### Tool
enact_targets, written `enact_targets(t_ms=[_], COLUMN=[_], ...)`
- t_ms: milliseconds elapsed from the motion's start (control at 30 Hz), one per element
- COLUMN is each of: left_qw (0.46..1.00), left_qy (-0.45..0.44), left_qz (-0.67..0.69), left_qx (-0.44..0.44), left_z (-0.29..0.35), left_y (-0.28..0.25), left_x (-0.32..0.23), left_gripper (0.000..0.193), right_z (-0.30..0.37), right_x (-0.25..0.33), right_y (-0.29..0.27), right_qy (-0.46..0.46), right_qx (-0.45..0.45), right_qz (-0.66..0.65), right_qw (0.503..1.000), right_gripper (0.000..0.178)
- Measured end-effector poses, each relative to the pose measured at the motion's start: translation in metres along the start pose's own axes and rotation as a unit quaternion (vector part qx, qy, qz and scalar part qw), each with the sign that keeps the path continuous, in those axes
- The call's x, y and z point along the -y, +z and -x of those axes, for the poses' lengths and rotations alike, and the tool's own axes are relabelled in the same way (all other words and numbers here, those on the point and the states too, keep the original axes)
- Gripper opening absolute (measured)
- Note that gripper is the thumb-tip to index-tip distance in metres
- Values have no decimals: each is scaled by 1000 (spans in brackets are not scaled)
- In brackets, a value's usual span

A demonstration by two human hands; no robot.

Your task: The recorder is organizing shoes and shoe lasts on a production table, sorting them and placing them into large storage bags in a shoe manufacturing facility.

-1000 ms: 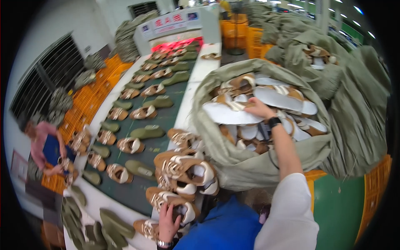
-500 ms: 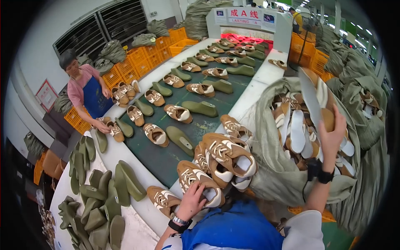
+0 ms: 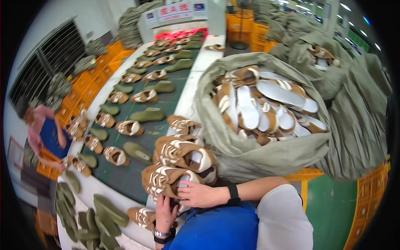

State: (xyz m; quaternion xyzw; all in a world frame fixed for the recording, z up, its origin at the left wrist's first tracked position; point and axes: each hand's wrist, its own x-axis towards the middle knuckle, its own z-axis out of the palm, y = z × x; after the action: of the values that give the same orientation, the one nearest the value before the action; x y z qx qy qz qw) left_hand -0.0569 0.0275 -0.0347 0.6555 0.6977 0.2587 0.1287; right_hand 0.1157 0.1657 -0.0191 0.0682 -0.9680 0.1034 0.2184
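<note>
Both my hands are at a brown sneaker with cream trim on the near end of the bench. My left hand curls at its near side, fingertips up against it. My right hand reaches across from the right, fingers bent over the heel collar and opening. Part of the heel is hidden under my hands. Just behind, touching it, another sneaker rests on the pile. One more sneaker lies to the left of my left hand.
At right a grey-green sack holds several sneakers, many white soles up. Left of centre, a dark green belt carries sneakers beside olive shoe lasts. Loose lasts are heaped near left. A co-worker stands beyond, handling a shoe.
My right hand has let go of the sneaker raised over the sack and come down to the one at my left hand. A white-soled sneaker now lies atop the sack. The view has swung right.
</note>
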Motion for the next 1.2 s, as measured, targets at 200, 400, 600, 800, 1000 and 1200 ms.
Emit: enact_targets(t_ms=[200,400,600,800,1000,1200], left_qw=[999,999,999,1000,987,959], left_qy=[-3,-16,-26,-23,38,30], left_qz=[-18,-24,-23,5,39,268], left_qx=[35,32,28,5,-154,-91], left_z=[2,3,2,4,-24,-70], left_y=[-2,-17,-25,-34,-53,-77], left_x=[1,-10,-13,-5,-21,-51], left_gripper=[62,60,54,45,42,82], right_z=[20,168,196,187,139,68], right_x=[-40,-140,-165,-135,-95,-94], right_y=[-112,-128,-103,-185,-231,-203], right_qy=[227,587,554,530,333,322], right_qx=[-86,104,37,-259,-611,-521], right_qz=[-78,259,274,135,-320,-560], right_qw=[967,760,785,796,644,558], right_gripper=[25,17,11,17,26,31])
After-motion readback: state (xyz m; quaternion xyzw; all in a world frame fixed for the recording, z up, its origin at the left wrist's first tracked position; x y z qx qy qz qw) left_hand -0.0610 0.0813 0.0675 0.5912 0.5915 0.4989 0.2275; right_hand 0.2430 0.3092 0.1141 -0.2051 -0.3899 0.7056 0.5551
